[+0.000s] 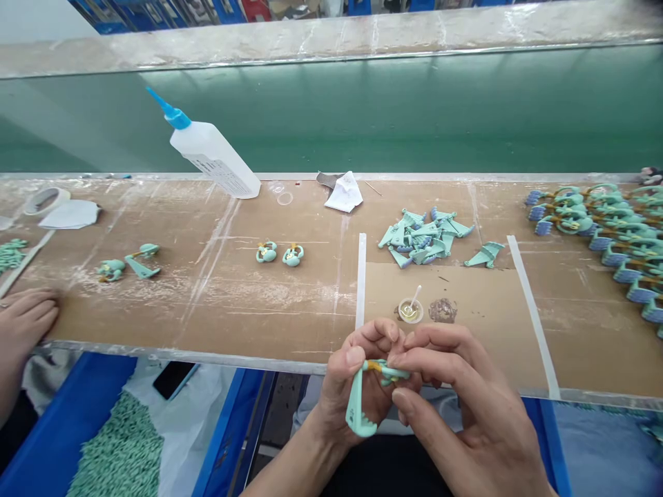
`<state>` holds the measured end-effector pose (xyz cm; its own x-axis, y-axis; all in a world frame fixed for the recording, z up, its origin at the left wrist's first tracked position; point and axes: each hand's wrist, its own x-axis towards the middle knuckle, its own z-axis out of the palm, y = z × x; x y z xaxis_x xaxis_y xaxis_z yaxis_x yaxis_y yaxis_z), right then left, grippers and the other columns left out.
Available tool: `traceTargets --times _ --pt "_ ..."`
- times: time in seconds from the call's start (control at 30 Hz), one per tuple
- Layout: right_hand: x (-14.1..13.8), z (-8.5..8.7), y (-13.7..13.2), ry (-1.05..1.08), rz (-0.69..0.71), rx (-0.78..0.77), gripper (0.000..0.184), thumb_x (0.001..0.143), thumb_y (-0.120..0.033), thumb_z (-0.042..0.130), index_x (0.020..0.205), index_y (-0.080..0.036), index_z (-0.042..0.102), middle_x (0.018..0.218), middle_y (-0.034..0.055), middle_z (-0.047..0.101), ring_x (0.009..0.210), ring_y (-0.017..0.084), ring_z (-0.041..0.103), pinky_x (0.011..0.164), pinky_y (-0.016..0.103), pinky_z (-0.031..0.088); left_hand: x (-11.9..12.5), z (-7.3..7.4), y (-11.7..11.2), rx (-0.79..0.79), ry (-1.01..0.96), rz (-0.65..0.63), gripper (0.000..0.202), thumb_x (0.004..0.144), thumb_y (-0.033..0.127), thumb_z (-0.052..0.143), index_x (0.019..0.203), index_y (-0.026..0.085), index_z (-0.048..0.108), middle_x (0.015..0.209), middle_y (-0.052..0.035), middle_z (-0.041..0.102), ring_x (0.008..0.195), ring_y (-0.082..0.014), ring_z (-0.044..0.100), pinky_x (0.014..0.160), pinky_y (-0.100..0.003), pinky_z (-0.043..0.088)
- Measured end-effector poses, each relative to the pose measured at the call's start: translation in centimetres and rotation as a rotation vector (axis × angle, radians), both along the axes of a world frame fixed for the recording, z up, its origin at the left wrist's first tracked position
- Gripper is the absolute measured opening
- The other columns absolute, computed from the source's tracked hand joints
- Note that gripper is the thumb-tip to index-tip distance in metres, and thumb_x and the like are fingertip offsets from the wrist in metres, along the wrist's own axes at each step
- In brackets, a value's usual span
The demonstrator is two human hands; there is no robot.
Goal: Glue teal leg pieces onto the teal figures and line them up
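A long worktop faced with scuffed brown cardboard runs across the whole view, with a glossy green strip behind it. Below, at the left, a blue bin contains a mass of tiny green pieces and a phone lying on white sheeting. At the far right, mint-green figures with purple ends stand in close-packed rows. The person's two hands meet at the front edge, low and right of centre. The right hand has thumb and fingers pinched around one end of a mint-green figure; the left hand grips the other end, by a long flat part that hangs downward. The pinched end is largely hidden by fingers, so its exact shape is hard to make out. Another person's hand rests at the left edge. A white bottle with a blue nozzle stands at the back. Beyond the hands lies a heap of loose mint-green parts, and nearer, a small cup of yellowish liquid with a white stick in it. Two little round-headed pieces sit side by side mid-worktop.
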<state>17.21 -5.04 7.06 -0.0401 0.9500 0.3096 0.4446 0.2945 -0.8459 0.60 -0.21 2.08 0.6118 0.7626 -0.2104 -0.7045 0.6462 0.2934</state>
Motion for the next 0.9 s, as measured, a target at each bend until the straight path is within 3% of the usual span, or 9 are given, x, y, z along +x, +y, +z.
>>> traceTargets --times 0.17,0.27,0.4,0.53,0.73,0.9 --pt "0.1 0.2 -0.1 -0.014 -0.006 0.010 0.032 0.110 -0.010 0.075 0.135 -0.030 0.078 0.137 0.0092 0.075 0.118 0.024 0.085 0.095 0.035 0.072 -0.1 0.3 0.2 -0.010 -0.023 0.009 0.047 0.090 0.051 0.098 0.114 0.015 0.081 0.091 -0.0020 0.067 0.072 -0.0155 0.067 0.066 -0.024 0.058" --pt "0.0 0.2 0.1 -0.046 -0.029 0.009 0.027 0.111 -0.014 0.075 0.132 -0.031 0.079 0.143 0.0097 0.074 0.129 0.026 0.080 0.104 0.040 0.069 0.0 1.0 0.1 -0.016 0.049 0.044 0.046 0.095 0.051 0.095 0.121 0.015 0.082 0.106 -0.0064 0.076 0.083 -0.0170 0.073 0.076 -0.026 0.061" --pt "-0.6 0.2 0.9 -0.084 -0.068 0.010 0.027 0.111 -0.013 0.072 0.130 -0.030 0.080 0.151 0.0102 0.074 0.145 0.031 0.070 0.117 0.049 0.060 0.5 2.0 -0.4 -0.016 0.156 0.082 0.039 0.107 0.052 0.083 0.127 0.019 0.077 0.123 -0.0110 0.081 0.098 -0.0263 0.081 0.092 -0.039 0.067" --pt "-1.3 0.1 1.4 -0.050 -0.110 -0.012 0.023 0.112 -0.011 0.072 0.123 -0.029 0.082 0.148 0.0077 0.077 0.142 0.029 0.069 0.115 0.045 0.058 1.1 2.6 -0.9 -0.035 0.156 0.045 0.043 0.113 0.053 0.073 0.139 0.019 0.072 0.126 -0.0135 0.082 0.104 -0.0334 0.086 0.095 -0.046 0.070" --pt "-1.4 0.2 1.6 -0.016 -0.120 -0.025 0.022 0.111 -0.010 0.073 0.118 -0.029 0.083 0.146 0.0041 0.080 0.140 0.026 0.069 0.113 0.042 0.056 1.5 2.8 -0.8 -0.078 0.151 0.045 0.053 0.113 0.049 0.074 0.158 0.022 0.063 0.134 -0.0137 0.082 0.107 -0.0352 0.088 0.097 -0.048 0.070" --pt "-1.3 0.2 1.6 -0.012 -0.120 -0.046 0.021 0.112 -0.011 0.073 0.116 -0.030 0.083 0.147 0.0032 0.080 0.140 0.025 0.070 0.111 0.042 0.058 1.2 3.0 -0.8 -0.089 0.161 0.036 0.051 0.114 0.049 0.072 0.156 0.021 0.064 0.134 -0.0142 0.082 0.109 -0.0358 0.087 0.099 -0.049 0.071"
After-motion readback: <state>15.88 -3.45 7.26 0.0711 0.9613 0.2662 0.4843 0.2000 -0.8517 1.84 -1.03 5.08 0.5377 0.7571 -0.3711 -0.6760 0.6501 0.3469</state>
